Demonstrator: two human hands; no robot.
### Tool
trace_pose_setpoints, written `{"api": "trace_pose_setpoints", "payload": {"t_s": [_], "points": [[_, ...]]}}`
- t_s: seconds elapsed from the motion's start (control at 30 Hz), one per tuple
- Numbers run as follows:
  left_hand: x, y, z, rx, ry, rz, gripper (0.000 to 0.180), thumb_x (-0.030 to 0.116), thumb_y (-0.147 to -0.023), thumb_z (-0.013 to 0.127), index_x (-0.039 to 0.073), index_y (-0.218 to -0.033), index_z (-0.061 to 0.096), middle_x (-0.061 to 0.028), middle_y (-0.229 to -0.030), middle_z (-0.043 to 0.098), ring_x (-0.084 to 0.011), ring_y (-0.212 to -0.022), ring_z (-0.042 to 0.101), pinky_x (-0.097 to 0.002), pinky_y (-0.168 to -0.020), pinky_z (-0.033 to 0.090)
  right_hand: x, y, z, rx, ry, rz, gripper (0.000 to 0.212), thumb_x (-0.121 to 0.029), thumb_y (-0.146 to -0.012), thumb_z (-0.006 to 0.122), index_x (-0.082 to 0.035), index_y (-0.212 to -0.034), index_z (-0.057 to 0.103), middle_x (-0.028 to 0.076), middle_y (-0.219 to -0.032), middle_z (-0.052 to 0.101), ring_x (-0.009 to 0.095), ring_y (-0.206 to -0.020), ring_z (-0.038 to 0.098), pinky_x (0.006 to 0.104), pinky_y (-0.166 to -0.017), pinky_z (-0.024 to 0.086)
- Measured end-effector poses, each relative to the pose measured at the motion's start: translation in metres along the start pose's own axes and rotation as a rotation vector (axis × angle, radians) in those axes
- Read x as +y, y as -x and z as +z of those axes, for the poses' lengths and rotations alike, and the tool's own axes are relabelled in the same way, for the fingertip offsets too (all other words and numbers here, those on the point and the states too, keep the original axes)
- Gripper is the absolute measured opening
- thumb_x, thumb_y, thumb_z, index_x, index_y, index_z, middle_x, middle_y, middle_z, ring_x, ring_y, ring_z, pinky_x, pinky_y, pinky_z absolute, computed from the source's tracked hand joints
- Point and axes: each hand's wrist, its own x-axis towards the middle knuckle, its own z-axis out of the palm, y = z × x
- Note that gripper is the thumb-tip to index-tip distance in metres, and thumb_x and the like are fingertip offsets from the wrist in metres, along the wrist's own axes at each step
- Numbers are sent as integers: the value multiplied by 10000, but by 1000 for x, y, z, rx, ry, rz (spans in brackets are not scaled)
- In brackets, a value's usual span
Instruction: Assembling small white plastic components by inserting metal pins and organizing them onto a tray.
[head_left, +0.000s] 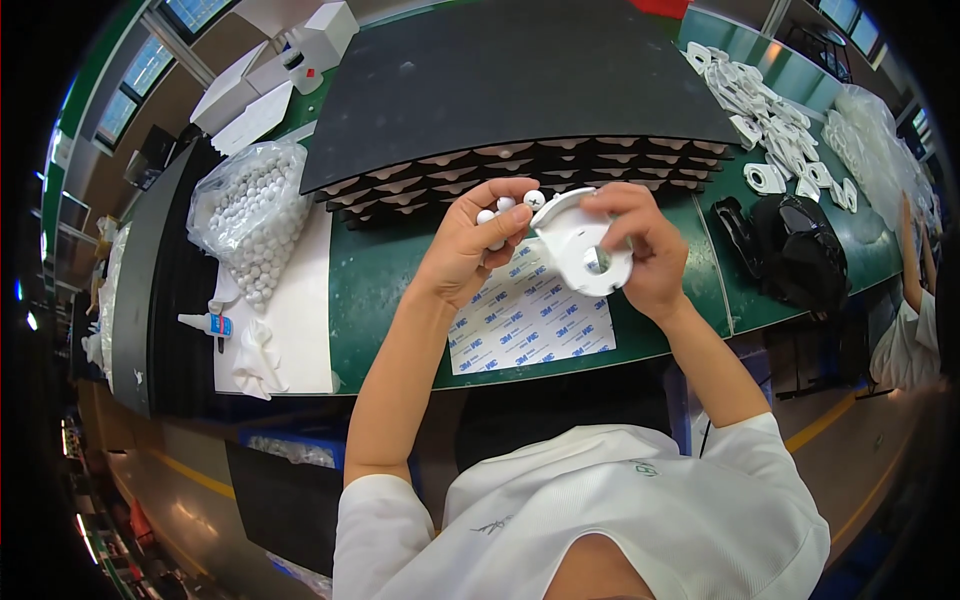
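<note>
Over the green table, my left hand (470,238) is closed around several small white balls (486,216). One white ball with a cross-shaped mark (535,199) sits at the thumb and forefinger tips, close beside the edge of a white plastic part. My right hand (650,250) grips that white plastic part (574,238), which has a curved flange and a round hole. Whether the marked ball touches the part I cannot tell. Below both hands lies a white backing sheet with blue print (530,335).
Stacked black trays (530,80) stand behind my hands. To the left are a bag of white balls (255,215), a small glue bottle (206,323) and a crumpled white cloth (258,360). Loose white parts (765,115) and a black bag (800,250) lie right; another person's arm (910,255) is beyond.
</note>
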Motion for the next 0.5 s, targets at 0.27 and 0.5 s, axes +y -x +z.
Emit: {"api": "trace_pose_setpoints", "payload": {"t_s": [0.27,0.5], "points": [[-1,2,7,51,-112,-82,216,198,-735,719,91,-895,622,39,-670,532,-20,-580,454,-151,-442,270,5,2,8,209,-1032,893,241,-107,-901,491,-53,-1132,446,61,-1023,557,147,-931,553,289,-824,445],[-3,0,7,30,-139,-118,179,203,-740,713,89,-830,609,36,-639,518,-27,-552,428,-167,-447,274,6,4,8,150,-1014,927,230,-114,-904,486,-60,-1125,448,52,-1021,560,148,-932,552,289,-820,440]]}}
